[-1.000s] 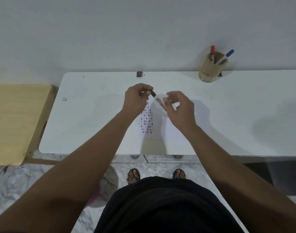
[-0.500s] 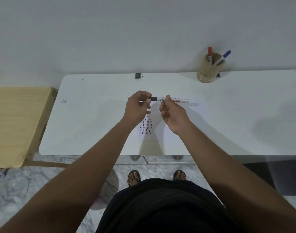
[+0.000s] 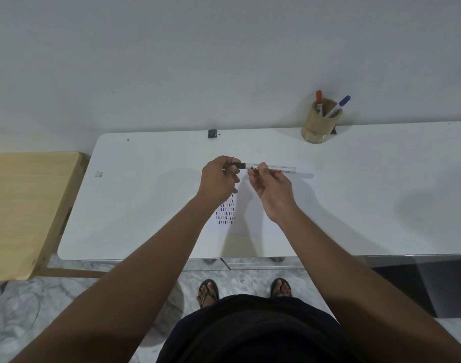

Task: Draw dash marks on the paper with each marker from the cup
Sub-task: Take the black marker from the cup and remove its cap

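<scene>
A white marker point(image 3: 276, 168) with a black cap point(image 3: 237, 165) lies level above the middle of the white table point(image 3: 135, 205). My left hand point(image 3: 218, 179) pinches the black cap end. My right hand point(image 3: 271, 187) grips the marker's barrel from below. The cap sits against the barrel; whether it is fully seated I cannot tell. Under my hands lies the white paper point(image 3: 250, 221) with columns of dark, red and blue dashes point(image 3: 225, 213). A round wooden cup point(image 3: 319, 124) at the back right holds a red marker point(image 3: 318, 99) and a blue marker point(image 3: 339, 106).
A light wooden side table point(image 3: 22, 213) stands to the left. A small black clip point(image 3: 212, 133) sits at the back table edge, a small white scrap point(image 3: 98, 173) at the left. The wall runs right behind the table. My sandalled feet point(image 3: 245, 290) stand on a marbled floor.
The marker swung from a tilted pose to level, its barrel now pointing right. Both hands stay on it, left on the cap end, right on the barrel.
</scene>
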